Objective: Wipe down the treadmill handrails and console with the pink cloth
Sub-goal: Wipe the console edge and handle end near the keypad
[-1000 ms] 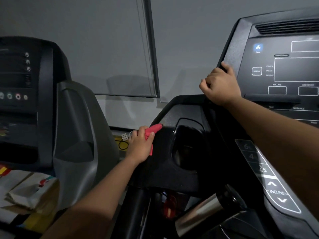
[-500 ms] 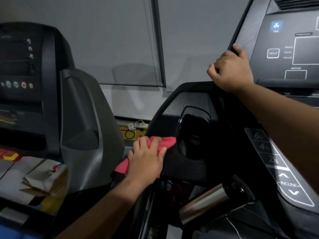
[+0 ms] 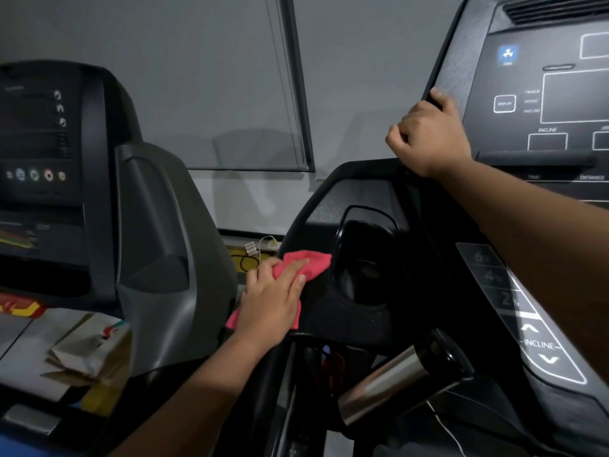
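Observation:
My left hand [image 3: 272, 300] presses the pink cloth [image 3: 316, 263] flat against the left side of the black treadmill console, beside the dark cup holder [image 3: 365, 262]. Cloth sticks out past the fingertips and below the palm. The fingers lie fairly straight over it. My right hand [image 3: 428, 140] grips the left edge of the upright console panel [image 3: 543, 103], fingers curled round the edge. A chrome handrail grip [image 3: 389, 387] slants below the cup holder.
A keypad with incline buttons [image 3: 540, 344] runs along the lower right. A second treadmill console [image 3: 39, 153] with a grey side shroud [image 3: 158, 245] stands at left. Papers [image 3: 82, 347] lie on its deck. Cables [image 3: 253, 255] lie by the wall.
My left hand has slid the cloth down the console's left side, from its upper edge to beside the cup holder, then held there. My right hand has kept its grip on the panel edge.

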The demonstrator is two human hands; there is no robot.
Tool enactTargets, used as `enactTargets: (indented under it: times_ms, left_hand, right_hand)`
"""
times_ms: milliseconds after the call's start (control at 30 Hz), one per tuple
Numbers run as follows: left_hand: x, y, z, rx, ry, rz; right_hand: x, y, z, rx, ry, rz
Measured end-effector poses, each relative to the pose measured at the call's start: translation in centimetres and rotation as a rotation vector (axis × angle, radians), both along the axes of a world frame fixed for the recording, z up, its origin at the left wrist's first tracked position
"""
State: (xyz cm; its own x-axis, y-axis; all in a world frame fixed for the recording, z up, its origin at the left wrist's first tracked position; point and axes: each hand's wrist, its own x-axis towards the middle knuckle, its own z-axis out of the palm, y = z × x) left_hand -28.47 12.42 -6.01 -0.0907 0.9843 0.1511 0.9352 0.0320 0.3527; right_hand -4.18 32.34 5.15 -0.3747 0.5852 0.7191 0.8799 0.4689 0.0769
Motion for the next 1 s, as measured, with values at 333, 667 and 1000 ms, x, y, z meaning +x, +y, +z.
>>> enactTargets:
  times_ms: [333,667,1000]
  left_hand:
    - [-1.2,0.0,0.7,0.207,0.278,-0.418]
    - [-0.5,4.8,-0.2,0.181,0.042,-0.054]
    - [-1.3,-3.9,-2.2,0.095,0.315,-0.431]
  right_hand:
    - [-0.1,-0.3,0.1,-0.035,0.007,0.016]
    - [0.0,-0.2,0.0,-0.034,-0.005,0.002]
    - [0.0,0.0,-0.1,-0.022,-0.014,-0.011]
